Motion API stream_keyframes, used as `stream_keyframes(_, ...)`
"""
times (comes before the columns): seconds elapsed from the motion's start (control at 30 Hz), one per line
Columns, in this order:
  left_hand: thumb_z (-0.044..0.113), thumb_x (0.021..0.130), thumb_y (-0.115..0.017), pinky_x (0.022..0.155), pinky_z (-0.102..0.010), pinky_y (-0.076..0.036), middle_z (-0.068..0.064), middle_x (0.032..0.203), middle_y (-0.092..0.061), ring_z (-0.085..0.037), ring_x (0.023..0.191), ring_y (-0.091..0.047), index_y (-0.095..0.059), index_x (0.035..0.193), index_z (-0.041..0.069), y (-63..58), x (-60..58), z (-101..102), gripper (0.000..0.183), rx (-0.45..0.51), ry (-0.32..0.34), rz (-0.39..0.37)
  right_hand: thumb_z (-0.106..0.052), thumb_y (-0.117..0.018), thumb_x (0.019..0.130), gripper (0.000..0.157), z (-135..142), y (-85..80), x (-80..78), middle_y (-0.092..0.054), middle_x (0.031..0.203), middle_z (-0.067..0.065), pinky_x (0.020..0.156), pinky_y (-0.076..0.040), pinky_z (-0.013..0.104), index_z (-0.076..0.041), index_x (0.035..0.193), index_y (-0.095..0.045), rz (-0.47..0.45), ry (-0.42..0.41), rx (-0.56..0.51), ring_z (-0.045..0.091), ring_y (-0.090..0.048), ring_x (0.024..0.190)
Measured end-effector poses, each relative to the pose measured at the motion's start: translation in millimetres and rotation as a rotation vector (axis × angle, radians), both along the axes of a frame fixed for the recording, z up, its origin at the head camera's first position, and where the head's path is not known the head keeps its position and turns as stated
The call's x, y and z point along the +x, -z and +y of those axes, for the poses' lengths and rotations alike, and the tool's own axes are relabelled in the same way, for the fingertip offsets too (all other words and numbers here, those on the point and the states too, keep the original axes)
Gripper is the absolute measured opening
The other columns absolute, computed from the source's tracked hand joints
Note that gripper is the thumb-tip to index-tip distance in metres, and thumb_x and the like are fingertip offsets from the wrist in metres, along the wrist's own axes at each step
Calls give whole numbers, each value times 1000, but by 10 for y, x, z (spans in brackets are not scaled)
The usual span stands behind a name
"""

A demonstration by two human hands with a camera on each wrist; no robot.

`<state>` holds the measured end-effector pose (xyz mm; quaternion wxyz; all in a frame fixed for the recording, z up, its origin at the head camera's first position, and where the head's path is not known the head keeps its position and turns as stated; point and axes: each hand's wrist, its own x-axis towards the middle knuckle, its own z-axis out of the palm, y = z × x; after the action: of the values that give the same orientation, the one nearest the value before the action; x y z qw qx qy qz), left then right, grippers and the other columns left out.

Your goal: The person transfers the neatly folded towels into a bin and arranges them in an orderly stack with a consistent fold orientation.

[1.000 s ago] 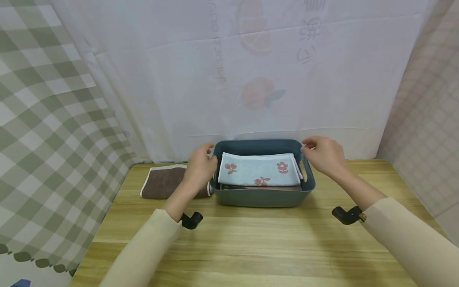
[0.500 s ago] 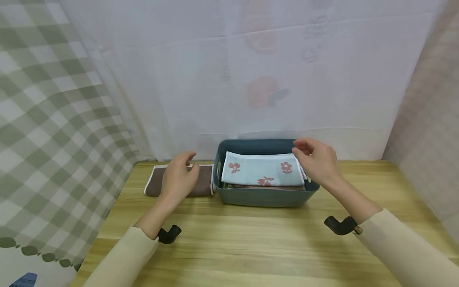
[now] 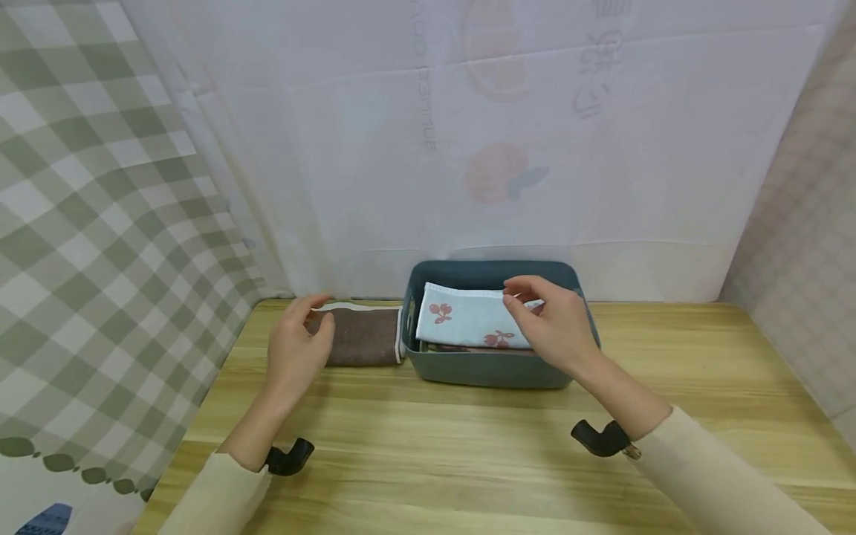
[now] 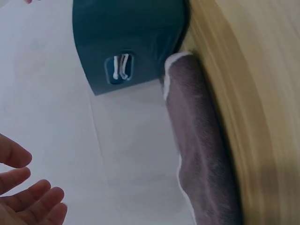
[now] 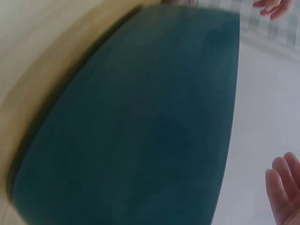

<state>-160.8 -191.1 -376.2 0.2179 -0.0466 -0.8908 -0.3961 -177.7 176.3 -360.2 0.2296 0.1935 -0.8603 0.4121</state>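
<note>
In the head view a dark teal plastic basket [image 3: 491, 369] stands against the back cloth. A folded light-blue towel [image 3: 468, 319] with reddish cherry and flower prints lies on top of other folded cloth inside it. To the basket's left a folded brown towel [image 3: 364, 338] with white edging lies on the table. My left hand [image 3: 297, 345] hovers over the brown towel's left end, fingers loosely bent, holding nothing; the left wrist view shows it apart from the towel. Above the basket's right part hangs my right hand [image 3: 551, 323], loosely bent with nothing in it, covering part of the light-blue towel.
The wooden table [image 3: 428, 453] reaches toward me in front of the basket. A white printed cloth [image 3: 374, 163] hangs behind, a green checked cloth [image 3: 100, 223] at the left, and a pale gridded cloth [image 3: 796, 245] at the right.
My left hand has moved left, from beside the basket's left end to the brown towel's left end. My right hand has moved left from the basket's right rim to over the light-blue towel.
</note>
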Motion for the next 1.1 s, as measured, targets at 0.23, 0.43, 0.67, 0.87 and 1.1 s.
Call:
stream_keyframes(0.23, 4, 99, -64, 74, -46, -50, -17, 117, -67, -36, 102, -63, -68, 129, -2, 148, 89, -172, 31, -54, -36, 19, -2, -75, 93, 20, -352, 78, 130, -77, 103, 6, 65, -60, 37, -4, 113, -75, 41, -139, 30, 17, -72, 84)
stream_keyframes(0.43, 7, 99, -64, 64, -39, -48, -17, 117, -68, -27, 77, -62, -67, 131, 0, 299, 205, -324, 33, -124, -86, -25, -2, -78, 90, 23, -657, 131, 256, -77, 106, 8, 67, -61, 35, -2, 114, -74, 149, -317, 64, 21, -74, 87)
stream_keyframes(0.67, 9, 100, -64, 79, -53, -55, -23, 137, -61, -37, 89, -68, -61, 140, -2, 412, 262, -447, 41, -126, -90, -113, -9, -76, 94, 30, -1002, 270, 394, -76, 115, 7, 77, -58, 27, -3, 123, -71, 114, -445, 119, 17, -72, 92)
stream_keyframes(0.87, 10, 100, -65, 106, -68, -41, -30, 148, -52, -52, 137, -47, -55, 144, -8, 496, 243, -561, 49, -153, -45, -201, -21, -70, 102, 47, -1302, 387, 450, -63, 143, 9, 99, -55, 34, -4, 144, -59, -206, -527, 217, 21, -65, 122)
stream_keyframes(1.1, 15, 101, -64, 111, -72, -32, -42, 158, -30, -61, 142, -33, -43, 151, -14, 594, 103, -686, 62, -259, 26, -340, -30, -68, 103, 71, -1621, 622, 360, -31, 169, 15, 123, -26, 55, -6, 162, -36, -472, -496, 290, 32, -29, 155)
